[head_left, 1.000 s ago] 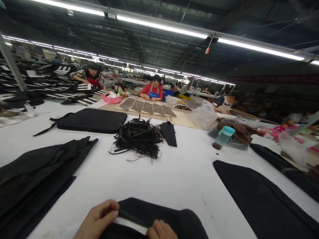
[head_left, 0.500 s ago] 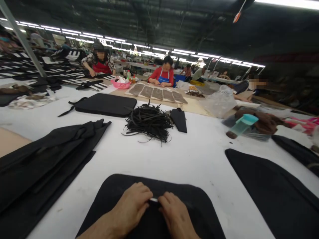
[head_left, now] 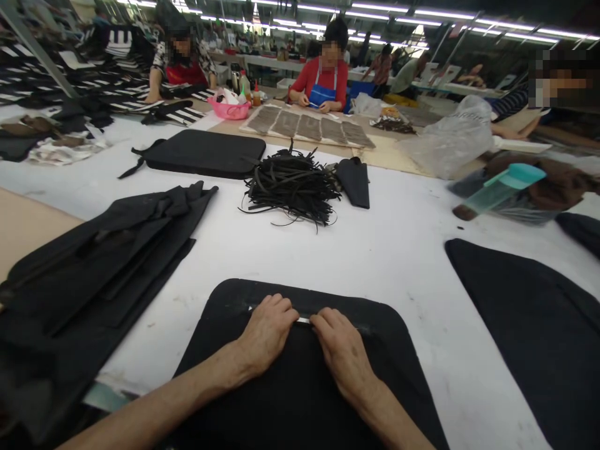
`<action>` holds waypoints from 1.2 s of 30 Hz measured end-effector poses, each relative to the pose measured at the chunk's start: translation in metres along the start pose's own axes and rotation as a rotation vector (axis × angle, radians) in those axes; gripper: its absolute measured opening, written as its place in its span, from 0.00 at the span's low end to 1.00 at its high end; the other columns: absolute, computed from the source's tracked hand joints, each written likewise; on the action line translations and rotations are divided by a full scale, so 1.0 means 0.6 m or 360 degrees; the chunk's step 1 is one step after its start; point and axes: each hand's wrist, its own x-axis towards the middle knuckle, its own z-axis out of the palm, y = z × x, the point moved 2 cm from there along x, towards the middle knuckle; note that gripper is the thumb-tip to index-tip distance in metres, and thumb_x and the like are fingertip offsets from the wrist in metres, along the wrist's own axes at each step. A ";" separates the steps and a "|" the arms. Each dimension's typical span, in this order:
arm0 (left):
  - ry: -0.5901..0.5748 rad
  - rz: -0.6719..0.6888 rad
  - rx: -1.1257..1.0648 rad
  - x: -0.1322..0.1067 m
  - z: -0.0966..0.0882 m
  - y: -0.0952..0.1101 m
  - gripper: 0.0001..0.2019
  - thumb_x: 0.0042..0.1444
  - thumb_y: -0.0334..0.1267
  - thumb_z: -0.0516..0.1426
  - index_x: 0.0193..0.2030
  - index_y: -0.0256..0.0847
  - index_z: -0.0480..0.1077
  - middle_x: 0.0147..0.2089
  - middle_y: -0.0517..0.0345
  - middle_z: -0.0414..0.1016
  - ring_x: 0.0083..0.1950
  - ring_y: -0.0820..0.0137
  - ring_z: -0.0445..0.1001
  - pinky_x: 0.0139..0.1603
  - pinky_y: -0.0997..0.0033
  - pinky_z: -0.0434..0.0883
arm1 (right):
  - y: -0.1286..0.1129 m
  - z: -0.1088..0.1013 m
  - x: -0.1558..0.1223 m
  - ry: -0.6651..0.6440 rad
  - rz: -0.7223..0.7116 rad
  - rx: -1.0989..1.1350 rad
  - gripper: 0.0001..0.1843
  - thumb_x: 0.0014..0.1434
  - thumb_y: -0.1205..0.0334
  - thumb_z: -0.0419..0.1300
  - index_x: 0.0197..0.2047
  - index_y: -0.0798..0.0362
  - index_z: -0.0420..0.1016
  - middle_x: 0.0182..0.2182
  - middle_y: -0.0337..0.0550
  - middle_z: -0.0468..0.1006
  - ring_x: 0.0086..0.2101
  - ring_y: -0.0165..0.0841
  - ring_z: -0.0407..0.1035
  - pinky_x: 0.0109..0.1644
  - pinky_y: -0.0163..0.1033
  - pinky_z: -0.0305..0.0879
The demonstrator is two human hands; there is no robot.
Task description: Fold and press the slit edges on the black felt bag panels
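Note:
A black fabric panel [head_left: 300, 387] with rounded corners lies on the white table [head_left: 384, 262] right in front of me. My left hand [head_left: 267, 331] and my right hand [head_left: 340, 350] rest side by side on its upper part, fingers curled and pressed down on a thin pale strip [head_left: 304, 320] that runs across the panel. Only a short piece of the strip shows between the two hands.
A heap of black straps [head_left: 293, 184] and a small black piece [head_left: 355, 181] lie further back. Folded black fabric [head_left: 94, 262] is at the left, a flat black pad [head_left: 204, 153] behind it, another black panel [head_left: 534, 319] at the right, a teal-lidded bottle [head_left: 501, 187] beyond. Other people sit at the far tables.
The view has tipped downward. My hands came together on the panel's strip, and the panel now lies flat and further out on the table.

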 end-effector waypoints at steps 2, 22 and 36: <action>0.0011 0.0018 0.0004 0.000 0.004 0.000 0.10 0.60 0.29 0.47 0.33 0.40 0.68 0.36 0.58 0.66 0.38 0.68 0.61 0.41 0.66 0.62 | 0.000 0.001 0.001 0.0031 -0.0019 -0.0065 0.08 0.59 0.70 0.52 0.36 0.52 0.71 0.32 0.42 0.69 0.33 0.35 0.59 0.37 0.41 0.55; -0.0053 0.0732 0.0512 -0.019 0.002 0.002 0.11 0.57 0.26 0.48 0.46 0.32 0.64 0.40 0.50 0.68 0.41 0.64 0.64 0.43 0.64 0.64 | -0.009 -0.007 -0.005 -0.0005 -0.0476 -0.0252 0.12 0.60 0.70 0.50 0.46 0.56 0.69 0.35 0.46 0.70 0.34 0.35 0.60 0.38 0.41 0.59; -0.0038 0.0839 0.0549 -0.060 -0.029 -0.056 0.15 0.58 0.23 0.45 0.50 0.33 0.64 0.44 0.47 0.71 0.44 0.65 0.67 0.48 0.64 0.67 | 0.069 -0.031 -0.066 -0.0007 -0.0604 -0.0469 0.16 0.61 0.74 0.45 0.48 0.61 0.68 0.38 0.49 0.72 0.36 0.36 0.64 0.40 0.42 0.63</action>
